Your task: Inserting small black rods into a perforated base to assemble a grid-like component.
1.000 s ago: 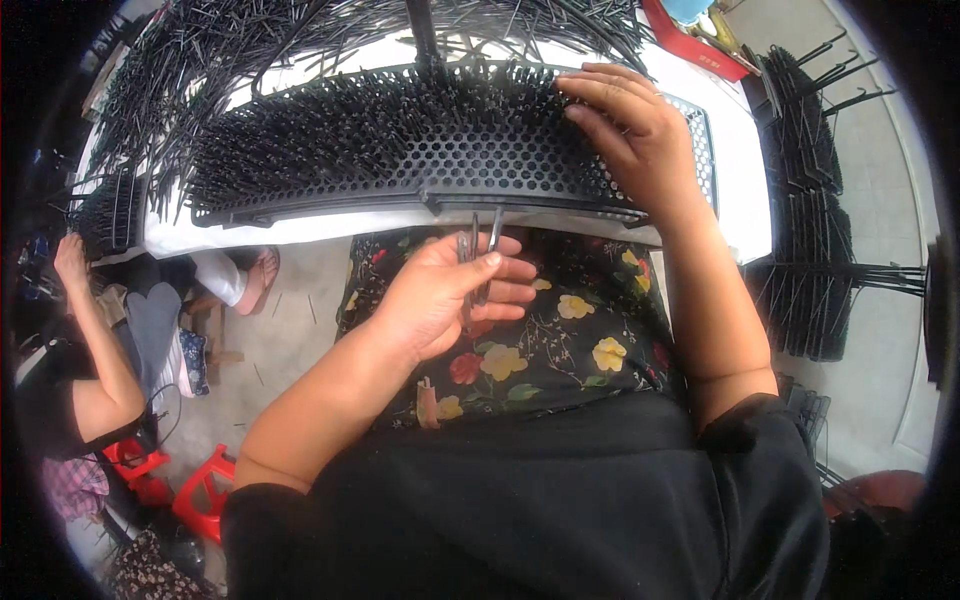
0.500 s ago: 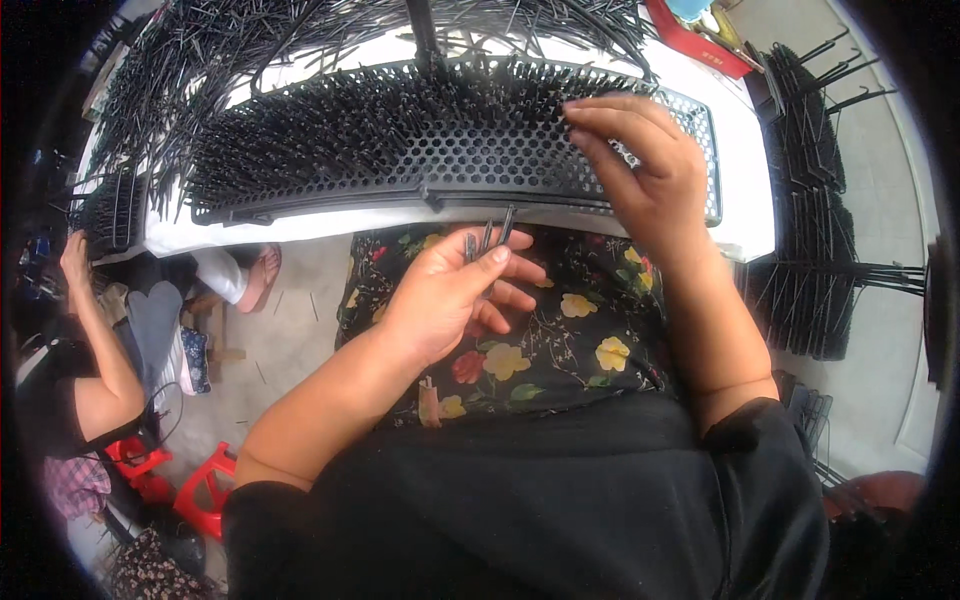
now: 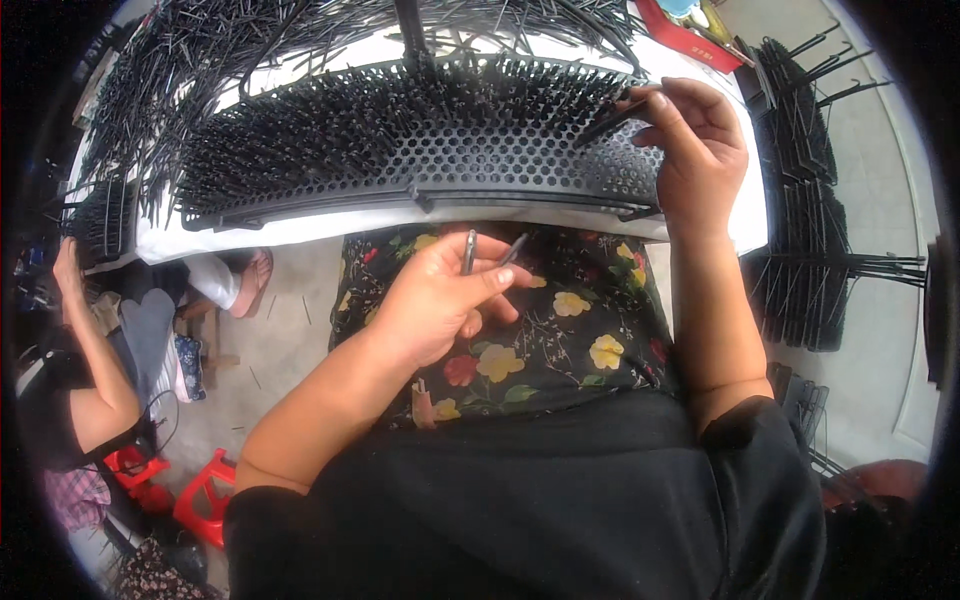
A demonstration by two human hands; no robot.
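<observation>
- Gripping black strip (image 3: 610, 123) in right hand (image 3: 706, 150), slanted over perforated panel (image 3: 470, 158).
- Clasping dark strips (image 3: 470, 251) in left hand (image 3: 425, 300), near front edge.
- Best turned square to panel before pressing.

Toward three o'clock of the perforated panel (image 3: 470, 160), the right hand (image 3: 704, 150) pinches a black strip (image 3: 606, 126); toward six, the left hand (image 3: 436, 294) grips more strips (image 3: 470, 252).

1. Bright, diffuse light covers the scene; the table (image 3: 752, 190) glares nearly white.
2. Small glints dot the black perforated panel (image 3: 480, 155), whose bristles (image 3: 300, 140) merge into 1 dark mass.
3. The black shirt (image 3: 520, 490) shows little detail.
4. Fisheye distortion bends straight edges; blackness fills all 4 corners.
5. The left rim looks dim and soft.
</observation>
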